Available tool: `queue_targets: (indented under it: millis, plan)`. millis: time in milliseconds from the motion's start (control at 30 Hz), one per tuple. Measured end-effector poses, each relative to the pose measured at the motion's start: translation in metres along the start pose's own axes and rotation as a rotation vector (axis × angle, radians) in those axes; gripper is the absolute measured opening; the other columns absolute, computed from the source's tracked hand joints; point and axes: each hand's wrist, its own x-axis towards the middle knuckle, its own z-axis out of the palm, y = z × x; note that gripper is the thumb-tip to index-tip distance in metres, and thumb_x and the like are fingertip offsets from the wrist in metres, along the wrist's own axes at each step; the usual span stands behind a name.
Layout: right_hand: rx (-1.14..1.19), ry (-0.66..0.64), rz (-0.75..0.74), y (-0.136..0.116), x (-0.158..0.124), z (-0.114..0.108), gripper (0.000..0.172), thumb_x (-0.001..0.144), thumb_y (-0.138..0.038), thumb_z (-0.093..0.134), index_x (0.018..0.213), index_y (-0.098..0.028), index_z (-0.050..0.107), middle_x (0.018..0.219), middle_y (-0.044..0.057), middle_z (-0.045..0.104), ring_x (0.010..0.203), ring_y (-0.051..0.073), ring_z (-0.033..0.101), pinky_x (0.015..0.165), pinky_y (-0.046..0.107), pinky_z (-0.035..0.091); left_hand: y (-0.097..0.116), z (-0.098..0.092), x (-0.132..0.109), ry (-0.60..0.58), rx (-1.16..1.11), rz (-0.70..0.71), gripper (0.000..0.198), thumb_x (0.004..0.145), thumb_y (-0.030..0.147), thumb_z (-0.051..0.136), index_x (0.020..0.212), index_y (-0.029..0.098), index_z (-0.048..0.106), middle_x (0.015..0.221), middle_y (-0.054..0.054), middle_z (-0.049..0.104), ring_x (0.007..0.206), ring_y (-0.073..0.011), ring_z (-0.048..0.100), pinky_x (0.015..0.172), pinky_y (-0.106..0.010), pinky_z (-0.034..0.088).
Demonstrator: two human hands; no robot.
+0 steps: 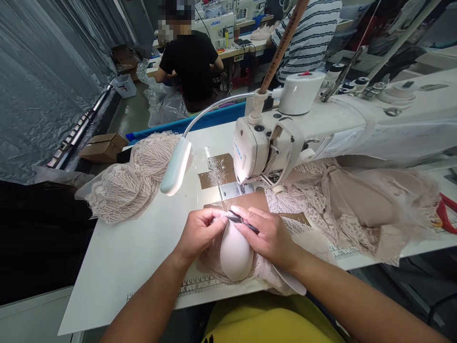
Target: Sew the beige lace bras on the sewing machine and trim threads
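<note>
A pale pink lace garment with a smooth moulded cup [237, 252] lies at the table's front edge, below the sewing machine's needle area. My left hand [202, 233] pinches the garment's edge at the top of the cup between thumb and fingers. Close beside it, my right hand [266, 233] is closed on small dark snips [244, 221], whose tip points left at the pinched edge. The fingertips of both hands nearly meet. The sewing machine head [253, 147] stands just beyond them, its needle area partly hidden by its own parts.
Lace pieces [124, 186] are piled on the left of the white table [143, 257]. More lace garments [364, 205] lie at right, near red-handled scissors [446, 214]. A lamp [176, 166] hangs over the table. Two people sit beyond.
</note>
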Motion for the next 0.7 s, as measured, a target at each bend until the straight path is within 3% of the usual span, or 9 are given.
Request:
queue_targets:
  millis: [700]
  plan:
    - [-0.027,-0.006,0.005,-0.0001,-0.0012,0.0013,0.034,0.089,-0.029,0.050,0.120,-0.018,0.060,0.067,0.001,0.056,0.060,0.013,0.055,0.055,0.022,0.047,0.0001,0.0004,-0.0008,-0.017,-0.032,-0.037,0.015,0.079,0.025,0.065,0.086,0.015,0.074,0.079,-0.005,0.071,0.072,-0.0149,0.061,0.067,-0.023,0.048]
